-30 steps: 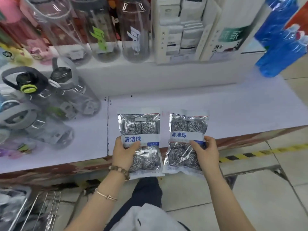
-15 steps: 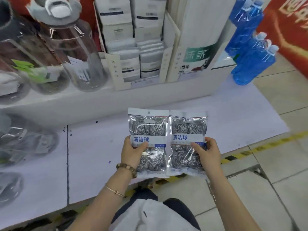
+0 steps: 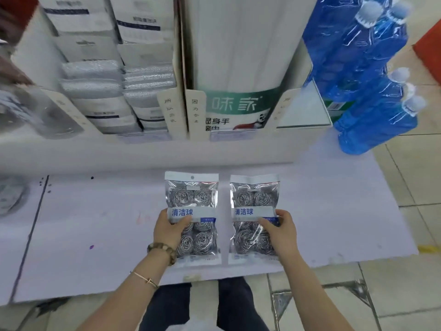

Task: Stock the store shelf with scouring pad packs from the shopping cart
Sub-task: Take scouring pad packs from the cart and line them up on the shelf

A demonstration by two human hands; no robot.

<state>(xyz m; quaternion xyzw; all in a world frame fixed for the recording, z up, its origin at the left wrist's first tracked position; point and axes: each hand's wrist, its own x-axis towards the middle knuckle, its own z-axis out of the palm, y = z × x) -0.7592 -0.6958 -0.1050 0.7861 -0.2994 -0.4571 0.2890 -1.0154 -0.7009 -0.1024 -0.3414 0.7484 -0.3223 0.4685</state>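
Two clear packs of steel scouring balls with blue Chinese labels hang side by side over the low white shelf (image 3: 95, 235). My left hand (image 3: 168, 231) grips the left pack (image 3: 192, 199) by its lower left side, thumb across the label. My right hand (image 3: 281, 231) grips the right pack (image 3: 254, 199) by its lower right side. A narrow gap separates the packs. Both stand upright with their hang holes at the top. The shopping cart is out of view.
Behind the low shelf a raised shelf carries stacked white sponge packs (image 3: 124, 87), a tall white and green carton (image 3: 238, 68) and clear bottles (image 3: 35, 111) at the left. Blue liquid bottles (image 3: 372, 91) stand at the right end. Tiled floor lies to the right.
The view has shifted right and closer along the shelf, leaving the water bottles mostly behind. Both packs have moved forward over the low shelf and a little apart.
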